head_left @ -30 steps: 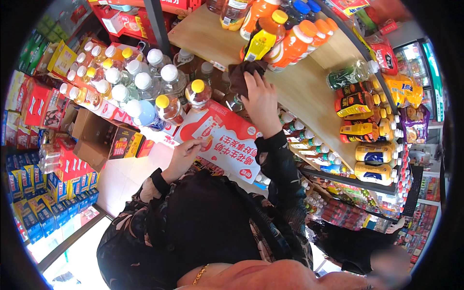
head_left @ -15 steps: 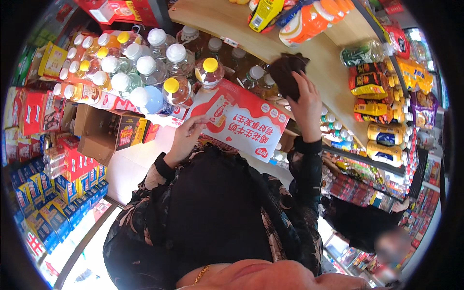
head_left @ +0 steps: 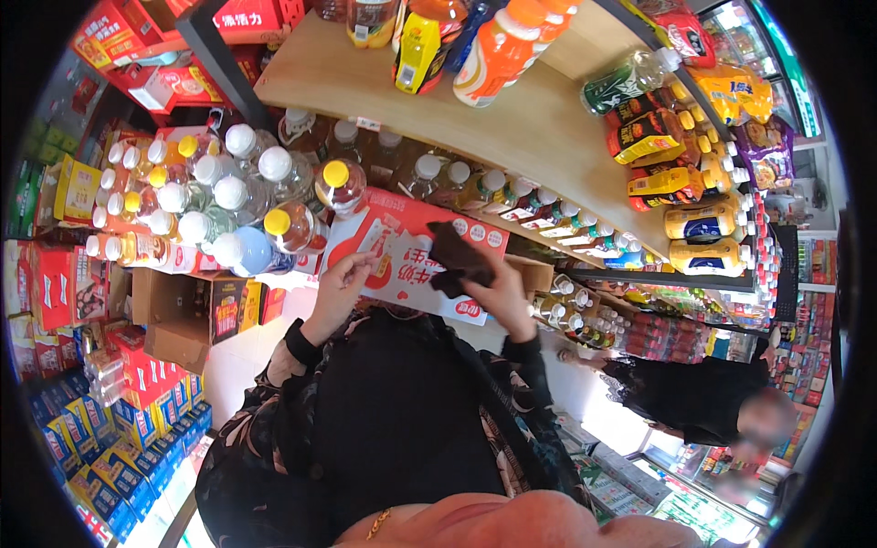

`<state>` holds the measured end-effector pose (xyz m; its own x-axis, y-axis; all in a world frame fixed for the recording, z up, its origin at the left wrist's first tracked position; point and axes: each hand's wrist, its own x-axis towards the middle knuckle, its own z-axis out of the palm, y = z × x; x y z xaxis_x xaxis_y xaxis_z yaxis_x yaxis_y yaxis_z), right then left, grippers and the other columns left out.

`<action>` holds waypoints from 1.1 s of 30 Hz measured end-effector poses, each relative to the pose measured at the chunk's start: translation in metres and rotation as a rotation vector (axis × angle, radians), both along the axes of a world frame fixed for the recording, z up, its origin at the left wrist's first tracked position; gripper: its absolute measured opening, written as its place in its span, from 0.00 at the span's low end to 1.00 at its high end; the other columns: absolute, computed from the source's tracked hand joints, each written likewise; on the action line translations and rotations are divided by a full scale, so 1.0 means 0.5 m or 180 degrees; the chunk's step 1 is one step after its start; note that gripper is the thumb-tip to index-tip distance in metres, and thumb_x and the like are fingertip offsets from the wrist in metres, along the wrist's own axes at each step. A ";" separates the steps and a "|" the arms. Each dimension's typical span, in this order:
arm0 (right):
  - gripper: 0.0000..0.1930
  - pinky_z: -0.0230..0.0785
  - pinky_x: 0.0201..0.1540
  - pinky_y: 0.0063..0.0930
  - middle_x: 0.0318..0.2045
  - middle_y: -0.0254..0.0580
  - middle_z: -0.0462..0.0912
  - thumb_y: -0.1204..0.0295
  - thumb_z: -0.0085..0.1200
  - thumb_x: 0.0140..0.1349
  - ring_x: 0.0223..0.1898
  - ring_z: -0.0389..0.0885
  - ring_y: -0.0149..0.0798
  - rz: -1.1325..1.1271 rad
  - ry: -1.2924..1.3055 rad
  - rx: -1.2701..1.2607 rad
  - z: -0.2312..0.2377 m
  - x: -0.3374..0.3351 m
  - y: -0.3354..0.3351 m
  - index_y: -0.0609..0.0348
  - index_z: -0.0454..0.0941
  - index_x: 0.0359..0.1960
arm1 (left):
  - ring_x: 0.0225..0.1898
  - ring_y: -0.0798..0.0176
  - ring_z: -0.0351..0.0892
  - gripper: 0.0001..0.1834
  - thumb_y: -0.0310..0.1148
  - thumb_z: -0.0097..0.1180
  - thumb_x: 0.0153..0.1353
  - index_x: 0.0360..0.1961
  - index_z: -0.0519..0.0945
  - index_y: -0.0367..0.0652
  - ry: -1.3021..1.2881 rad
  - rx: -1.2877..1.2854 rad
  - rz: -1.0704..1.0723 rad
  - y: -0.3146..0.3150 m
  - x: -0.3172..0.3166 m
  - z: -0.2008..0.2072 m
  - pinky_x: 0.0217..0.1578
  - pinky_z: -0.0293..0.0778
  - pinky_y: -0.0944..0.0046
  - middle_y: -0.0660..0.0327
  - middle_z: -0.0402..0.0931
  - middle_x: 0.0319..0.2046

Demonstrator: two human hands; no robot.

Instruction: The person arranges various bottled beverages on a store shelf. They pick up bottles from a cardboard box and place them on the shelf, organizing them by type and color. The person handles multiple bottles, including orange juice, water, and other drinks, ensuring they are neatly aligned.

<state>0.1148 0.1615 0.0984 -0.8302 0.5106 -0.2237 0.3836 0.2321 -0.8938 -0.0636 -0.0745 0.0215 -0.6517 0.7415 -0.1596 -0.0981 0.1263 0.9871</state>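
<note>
A dark brown cloth (head_left: 455, 254) hangs crumpled from my right hand (head_left: 502, 297), whose fingers are closed on it. It lies over the right part of a red and white carton (head_left: 402, 216), covering some of the carton's printed face. My left hand (head_left: 338, 292) is at the carton's left side, fingers curled together in a pinch; whatever they may hold is too small to make out. Just beyond that hand stand bottles with yellow caps, the nearest a brown drink bottle (head_left: 294, 230).
A wooden shelf (head_left: 384, 87) with orange bottles (head_left: 501, 53) runs above the carton. Rows of bottles fill the space beneath it. An opened cardboard box (head_left: 178, 315) is at left, above stacked blue boxes (head_left: 119, 457). A person in black (head_left: 694, 397) is at right.
My right hand has brought the cloth down from the wooden shelf's edge, leftward and nearer, over the carton. The view has shifted, and more of the shelf and the other person shows.
</note>
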 end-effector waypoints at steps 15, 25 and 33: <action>0.27 0.73 0.42 0.44 0.41 0.54 0.80 0.59 0.65 0.55 0.42 0.80 0.56 0.0420 0.0421 0.1815 0.112 -0.137 0.062 0.58 0.73 0.54 | 0.60 0.50 0.71 0.29 0.29 0.67 0.52 0.58 0.75 0.42 0.1115 -0.0137 -0.0613 0.083 0.008 0.024 0.61 0.67 0.54 0.50 0.71 0.59; 0.50 0.65 0.61 0.44 0.59 0.65 0.67 0.56 0.71 0.50 0.60 0.69 0.60 -0.0950 0.1491 0.2230 0.158 -0.401 0.201 0.70 0.53 0.66 | 0.71 0.29 0.41 0.44 0.49 0.74 0.41 0.64 0.72 0.65 0.3091 -0.0815 -0.2160 0.218 0.056 0.001 0.68 0.44 0.33 0.48 0.43 0.74; 0.44 0.70 0.54 0.47 0.55 0.62 0.71 0.63 0.69 0.51 0.56 0.73 0.61 -0.0869 0.1345 0.1946 0.168 -0.389 0.225 0.66 0.54 0.64 | 0.70 0.26 0.44 0.33 0.42 0.73 0.38 0.50 0.76 0.57 0.3130 -0.0917 -0.1930 0.229 0.077 -0.019 0.68 0.39 0.30 0.44 0.46 0.72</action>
